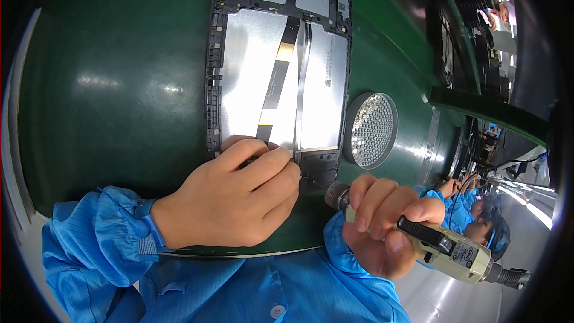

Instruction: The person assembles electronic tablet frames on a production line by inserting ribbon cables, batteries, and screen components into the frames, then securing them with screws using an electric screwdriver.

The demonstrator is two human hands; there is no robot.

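Observation:
A tablet's black frame with silvery metal plates (245,54) lies on the green work surface, a dark flat ribbon cable (275,84) running down its middle. My left hand (230,194) rests over the frame's lower end with bent fingers pressed together. Its fingertips are hidden, so what they pinch cannot be made out. In my right hand (385,221) is a pale electric screwdriver (457,256) with a black lever, held aslant. The screwdriver's dark nose (338,195) points at the frame's lower right corner; whether its tip touches there cannot be told.
Right of the tablet stands a round grey dish (372,130) with a perforated-looking plate and small shiny screws. The green work surface (119,84) stretches to the left. A dark green rail (487,110) crosses at the right. Beyond it a co-worker in blue (457,212) sits.

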